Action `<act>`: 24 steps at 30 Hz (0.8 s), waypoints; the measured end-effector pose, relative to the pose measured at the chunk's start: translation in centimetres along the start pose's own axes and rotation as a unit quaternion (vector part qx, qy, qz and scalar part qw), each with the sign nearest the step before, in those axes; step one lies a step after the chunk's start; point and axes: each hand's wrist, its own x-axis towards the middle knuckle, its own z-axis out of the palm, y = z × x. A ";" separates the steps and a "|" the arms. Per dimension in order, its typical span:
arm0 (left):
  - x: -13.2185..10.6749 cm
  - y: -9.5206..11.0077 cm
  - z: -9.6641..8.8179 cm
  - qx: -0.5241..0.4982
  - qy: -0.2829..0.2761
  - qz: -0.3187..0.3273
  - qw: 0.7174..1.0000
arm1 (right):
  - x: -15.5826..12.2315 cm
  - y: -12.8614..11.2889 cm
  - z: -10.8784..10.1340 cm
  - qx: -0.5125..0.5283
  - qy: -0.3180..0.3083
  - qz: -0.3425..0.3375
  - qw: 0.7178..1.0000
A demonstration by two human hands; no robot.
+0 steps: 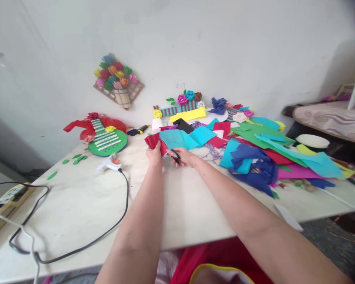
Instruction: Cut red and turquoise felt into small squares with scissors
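Both my hands are over the middle of the table. My left hand [154, 154] is closed on a piece of folded red paper [152, 140]. Close beside it, my right hand [185, 157] grips a pair of dark-handled scissors [175, 157], whose blades point toward the red paper. I cannot tell whether the blades are in the paper. Just beyond my hands lies a light blue sheet of paper [177, 139], partly over other pieces. A black phone-like object [183, 126] rests behind that sheet.
A white glue gun [110, 163] lies left of my hands, its black cord [127, 197] looping across the table. Behind it stands a green guitar-shaped craft [112, 141]. Coloured paper [260, 136] is heaped at the right. A power strip [10, 201] sits at the left edge.
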 end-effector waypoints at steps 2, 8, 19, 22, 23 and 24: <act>0.1 -0.1 0.0 0.007 0.002 0.002 1.000 | 0.0 -0.1 0.1 -0.001 0.005 0.002 1.000; 0.0 0.1 0.0 0.002 0.007 0.000 1.000 | -0.3 -0.5 0.3 -0.005 0.012 0.005 1.000; 0.2 -0.1 -0.1 -0.016 0.015 -0.029 0.999 | -0.1 -0.3 0.4 -0.023 0.019 -0.009 1.000; 0.0 0.1 -0.1 -0.027 0.012 -0.040 0.999 | 0.0 -0.3 0.4 -0.030 0.023 -0.010 0.999; -0.1 0.2 -0.1 -0.028 0.013 -0.046 0.998 | 0.0 -0.3 0.4 -0.031 0.024 -0.011 0.999; -0.2 0.3 -0.1 -0.028 0.015 -0.053 0.998 | 0.0 -0.3 0.4 -0.031 0.024 -0.013 0.999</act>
